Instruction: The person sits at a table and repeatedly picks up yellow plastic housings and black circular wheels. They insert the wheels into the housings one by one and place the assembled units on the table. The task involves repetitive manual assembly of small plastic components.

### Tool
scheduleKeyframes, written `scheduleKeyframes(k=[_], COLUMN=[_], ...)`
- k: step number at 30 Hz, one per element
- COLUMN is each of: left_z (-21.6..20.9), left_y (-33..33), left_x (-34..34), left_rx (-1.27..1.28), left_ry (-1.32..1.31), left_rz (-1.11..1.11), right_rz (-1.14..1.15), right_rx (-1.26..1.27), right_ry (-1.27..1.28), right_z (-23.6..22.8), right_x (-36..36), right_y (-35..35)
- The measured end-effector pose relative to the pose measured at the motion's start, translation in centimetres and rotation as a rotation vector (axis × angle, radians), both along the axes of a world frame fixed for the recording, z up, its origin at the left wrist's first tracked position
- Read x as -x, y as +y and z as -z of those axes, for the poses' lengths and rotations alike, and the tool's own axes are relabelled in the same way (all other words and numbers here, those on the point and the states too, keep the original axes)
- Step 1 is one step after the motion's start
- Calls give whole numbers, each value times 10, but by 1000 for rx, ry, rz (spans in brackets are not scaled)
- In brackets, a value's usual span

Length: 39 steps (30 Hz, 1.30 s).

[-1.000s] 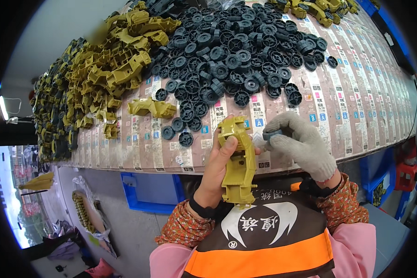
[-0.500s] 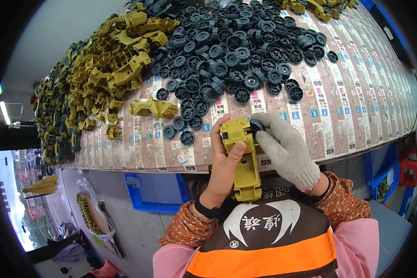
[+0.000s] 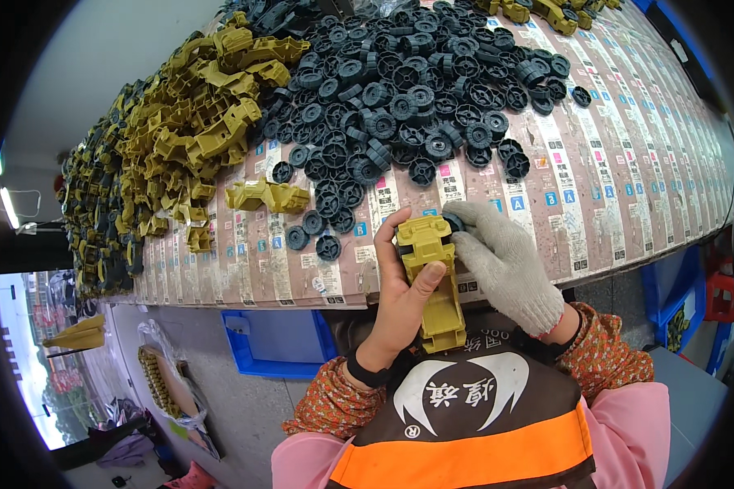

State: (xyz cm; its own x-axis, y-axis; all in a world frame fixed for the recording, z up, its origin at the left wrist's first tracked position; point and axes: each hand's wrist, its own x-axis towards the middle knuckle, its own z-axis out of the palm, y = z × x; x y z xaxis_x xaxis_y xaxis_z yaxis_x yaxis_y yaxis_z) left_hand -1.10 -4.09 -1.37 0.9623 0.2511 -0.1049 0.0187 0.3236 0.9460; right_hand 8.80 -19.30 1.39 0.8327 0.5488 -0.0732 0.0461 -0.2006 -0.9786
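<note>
My bare left hand [image 3: 397, 306] is wrapped round a yellow plastic toy vehicle body [image 3: 443, 314], its thumb pressed across the middle. The body is held lengthwise over the table's front edge, with the blocky end pointing away from me. In a grey knitted glove, my right hand [image 3: 510, 269] pinches a dark wheel [image 3: 454, 222] against the right side of that far end. Most of the wheel is hidden by the gloved fingers and the body, so how far it sits on cannot be made out.
A large heap of dark wheels [image 3: 400, 90] spreads across the table [image 3: 563, 236]. To its left are piled yellow bodies [image 3: 179, 122], one loose body [image 3: 267, 196] lying nearer. Bodies with dark wheels [image 3: 98, 220] fill the far left. A blue tray [image 3: 281, 359] sits below the table edge.
The toy body has shifted slightly right and its far end has tipped a little. My right hand stays at the wheel, its fingers barely moved. The view has shifted slightly.
</note>
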Motion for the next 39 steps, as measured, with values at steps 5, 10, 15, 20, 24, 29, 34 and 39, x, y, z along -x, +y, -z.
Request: scheduleKeyframes(k=[5, 10, 15, 20, 24, 29, 34, 39], left_z=[4, 8, 5, -2, 10, -5, -13, -4], left_y=[0, 3, 3, 0, -4, 1, 6, 6], left_x=[-1, 2, -2, -13, -21, -29, -26, -20], left_rx=[-228, -379, -422, -573, -309, 217, 399, 405], left_ry=[-32, -22, -35, -110, 0, 11, 5, 3], left_rz=[45, 200, 344, 421, 362, -12, -139, -262], right_rz=[1, -69, -146, -160, -129, 122, 95, -2], right_rx=[22, 170, 279, 305, 485, 651, 675, 341], right_ry=[-266, -364, -289, -215, -233, -864, -975, -373], right_z=[2, -4, -13, -15, -28, -16, 4, -11], right_x=[3, 4, -6, -12, -48, -97, -100, -59], right_y=[-2, -18, -30, -43, -46, -46, -48, -40])
